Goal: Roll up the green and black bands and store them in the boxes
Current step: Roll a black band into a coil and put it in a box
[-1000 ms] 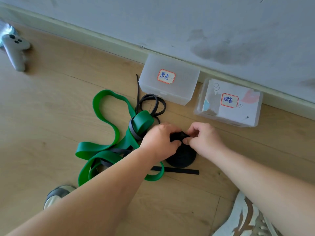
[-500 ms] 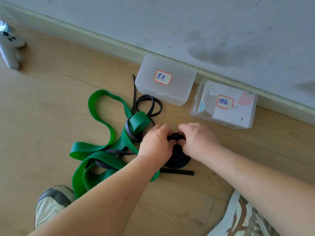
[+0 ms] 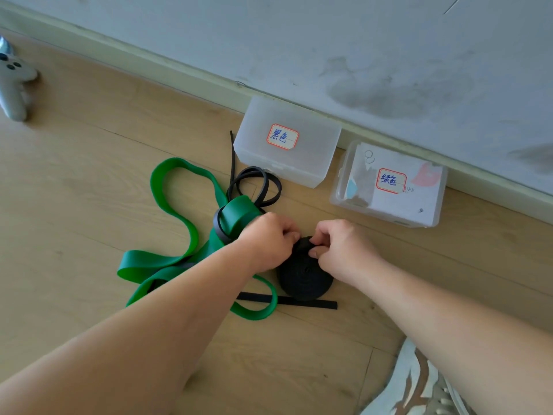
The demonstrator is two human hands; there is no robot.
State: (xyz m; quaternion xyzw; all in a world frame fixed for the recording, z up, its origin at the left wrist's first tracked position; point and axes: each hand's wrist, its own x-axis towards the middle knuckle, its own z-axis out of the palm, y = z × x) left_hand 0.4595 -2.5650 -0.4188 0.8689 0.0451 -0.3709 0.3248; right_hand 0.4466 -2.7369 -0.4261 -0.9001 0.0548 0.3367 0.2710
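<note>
Your left hand [image 3: 266, 241] and right hand [image 3: 338, 250] pinched the rolled black band [image 3: 305, 278]. The green band [image 3: 176, 217] lay loose beside it.

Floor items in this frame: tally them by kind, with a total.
Green band: 1
Black band, partly wound into a black roll under left hand and right hand: 1
Lidded plastic boxes: 2
Game controller: 1
Shoes: 1 visible
Total: 6
</note>
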